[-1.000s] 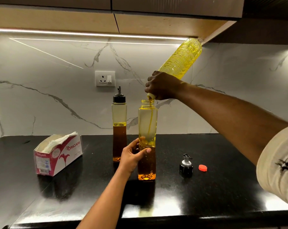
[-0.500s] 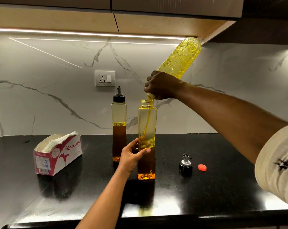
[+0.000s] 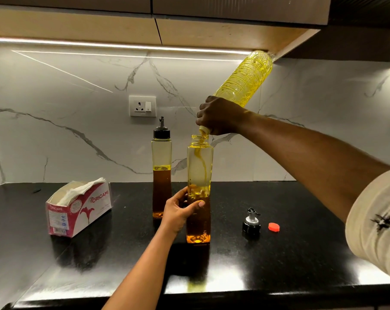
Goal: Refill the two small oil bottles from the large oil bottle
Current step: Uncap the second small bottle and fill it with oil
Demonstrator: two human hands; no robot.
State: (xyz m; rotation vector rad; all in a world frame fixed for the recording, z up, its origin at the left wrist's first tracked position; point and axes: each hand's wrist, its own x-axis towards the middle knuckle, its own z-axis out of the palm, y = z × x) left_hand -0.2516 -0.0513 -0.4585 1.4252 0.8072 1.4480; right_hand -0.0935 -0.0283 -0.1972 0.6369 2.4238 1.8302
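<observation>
My right hand grips the neck of the large yellow oil bottle, tipped mouth-down over an uncapped small bottle. A stream of oil runs down inside that small bottle, which stands on the black counter with dark oil in its lower part. My left hand holds this bottle around its lower half. Just behind and to the left stands the second small bottle, capped with a black pourer and about half full.
A black-and-silver pourer cap and a small red cap lie on the counter to the right. A pink tissue box sits at the left. A wall socket is on the marble backsplash; cabinets hang overhead.
Oil keeps streaming into the uncapped small bottle and its level has risen slightly. Both hands and the bottles hold nearly the same positions.
</observation>
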